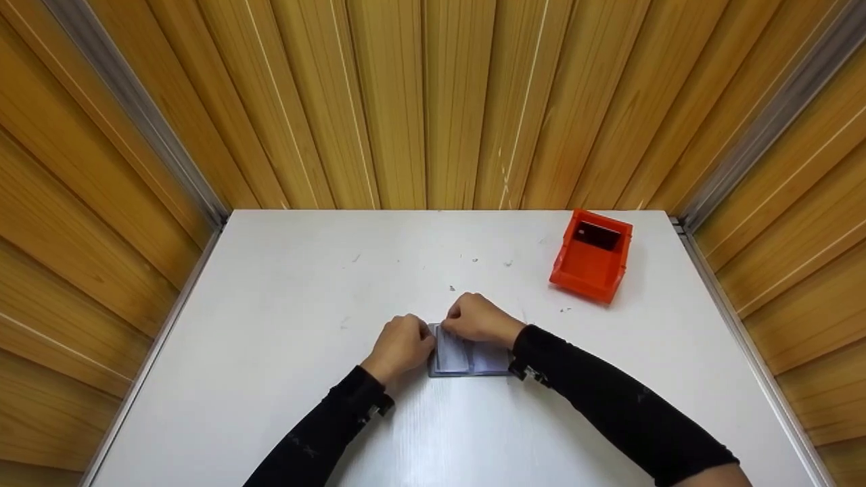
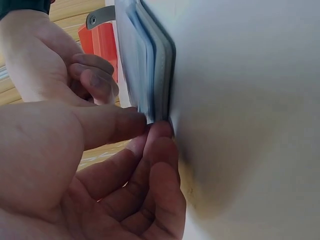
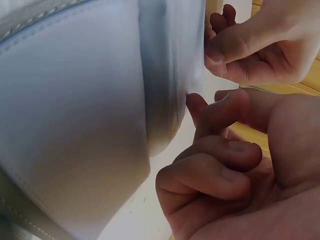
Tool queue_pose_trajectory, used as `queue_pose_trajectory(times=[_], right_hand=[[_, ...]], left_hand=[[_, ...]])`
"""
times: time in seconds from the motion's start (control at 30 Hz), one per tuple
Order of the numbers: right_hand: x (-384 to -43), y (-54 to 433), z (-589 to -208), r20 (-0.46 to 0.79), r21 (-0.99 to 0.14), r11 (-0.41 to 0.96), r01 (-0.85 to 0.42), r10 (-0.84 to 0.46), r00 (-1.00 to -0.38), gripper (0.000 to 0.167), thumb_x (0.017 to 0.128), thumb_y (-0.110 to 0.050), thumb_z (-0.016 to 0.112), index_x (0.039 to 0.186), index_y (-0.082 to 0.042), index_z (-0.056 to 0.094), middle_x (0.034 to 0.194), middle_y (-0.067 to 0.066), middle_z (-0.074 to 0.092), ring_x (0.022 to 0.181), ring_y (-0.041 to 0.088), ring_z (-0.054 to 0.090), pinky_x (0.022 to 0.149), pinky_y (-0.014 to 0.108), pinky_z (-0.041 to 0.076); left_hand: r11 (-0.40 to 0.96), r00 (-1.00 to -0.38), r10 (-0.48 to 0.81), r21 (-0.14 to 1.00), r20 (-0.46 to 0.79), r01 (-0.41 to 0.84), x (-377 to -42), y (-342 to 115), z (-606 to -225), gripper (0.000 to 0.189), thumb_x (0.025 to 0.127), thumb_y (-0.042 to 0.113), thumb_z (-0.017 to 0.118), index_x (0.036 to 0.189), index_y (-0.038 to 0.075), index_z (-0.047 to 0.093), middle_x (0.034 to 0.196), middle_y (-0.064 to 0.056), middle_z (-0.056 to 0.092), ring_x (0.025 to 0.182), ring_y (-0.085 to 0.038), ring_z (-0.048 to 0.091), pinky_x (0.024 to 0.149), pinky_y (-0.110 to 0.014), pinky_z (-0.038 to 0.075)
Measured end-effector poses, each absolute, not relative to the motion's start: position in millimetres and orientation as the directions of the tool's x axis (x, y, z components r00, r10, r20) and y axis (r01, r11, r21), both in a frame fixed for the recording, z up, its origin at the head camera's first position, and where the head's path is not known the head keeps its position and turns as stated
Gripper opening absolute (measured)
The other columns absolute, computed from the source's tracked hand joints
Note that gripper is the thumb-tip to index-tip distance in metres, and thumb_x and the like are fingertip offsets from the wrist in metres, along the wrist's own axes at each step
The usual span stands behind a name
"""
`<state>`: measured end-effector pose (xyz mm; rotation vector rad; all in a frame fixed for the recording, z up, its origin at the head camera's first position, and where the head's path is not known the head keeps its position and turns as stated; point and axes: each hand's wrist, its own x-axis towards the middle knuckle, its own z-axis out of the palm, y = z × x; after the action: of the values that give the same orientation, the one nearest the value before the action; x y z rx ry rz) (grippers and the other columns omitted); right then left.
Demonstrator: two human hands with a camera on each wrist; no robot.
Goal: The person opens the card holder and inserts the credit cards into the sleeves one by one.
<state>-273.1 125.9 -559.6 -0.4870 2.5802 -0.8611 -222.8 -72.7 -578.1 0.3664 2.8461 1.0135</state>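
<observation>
A grey card holder [image 1: 488, 358] with clear plastic sleeves lies open on the white table. Its stitched border and several layered sleeves [image 3: 157, 65] show up close in the right wrist view. At its left edge, my left hand [image 1: 400, 343] pinches the layers between thumb [image 2: 131, 125] and fingers. My right hand [image 1: 482, 318] reaches over the upper part from the right, fingers bent. One right fingertip [image 3: 194, 104] touches the edge of the sleeves; whether a sleeve is pinched there cannot be told. A strap with a snap button [image 2: 93, 20] extends from the holder.
An orange-red plastic bin [image 1: 590, 260] stands at the back right of the white table [image 1: 284, 291]. Wood-patterned panels [image 1: 406, 101] rise behind and on both sides. Small dark marks dot the tabletop.
</observation>
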Motion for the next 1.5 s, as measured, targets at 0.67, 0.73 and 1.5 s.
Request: queue_pose_trajectory(times=[0.67,0.73,1.5], right_hand=[[-263,131,-549,-0.206,-0.626,0.732,-0.268,-0.487,-0.849,0.021,0.097,-0.019,0.072,0.105,-0.009,0.088,0.095,0.000,0.081,0.082,0.011,0.061,0.072,0.026,0.048],[-263,136,-546,-0.191,-0.631,0.726,-0.274,-0.488,-0.852,0.021,0.096,-0.019,0.072,0.104,-0.009,0.088,0.095,0.000,0.082,0.083,0.011,0.062,0.074,0.027,0.049],[-296,236,-480,-0.094,-0.534,0.815,-0.225,-0.322,-0.942,0.031,0.108,-0.025,0.063,0.119,-0.005,0.084,0.115,0.016,0.081,0.093,0.028,0.066,0.088,0.042,0.061]], left_hand=[[0.734,-0.960,0.280,0.648,-0.015,0.204,-223,-74,-579,0.021,0.091,0.022,0.087,0.074,0.013,0.079,0.069,0.005,0.071,0.062,-0.010,0.056,0.058,-0.026,0.044],[0.732,-0.960,0.279,0.649,-0.009,0.207,-222,-74,-579,0.022,0.092,0.022,0.086,0.074,0.012,0.079,0.068,0.005,0.070,0.061,-0.010,0.055,0.058,-0.025,0.043],[0.749,-0.967,0.247,0.645,-0.059,0.152,-220,-75,-580,0.026,0.091,0.027,0.089,0.073,0.013,0.076,0.069,0.006,0.066,0.064,-0.011,0.056,0.060,-0.026,0.044]])
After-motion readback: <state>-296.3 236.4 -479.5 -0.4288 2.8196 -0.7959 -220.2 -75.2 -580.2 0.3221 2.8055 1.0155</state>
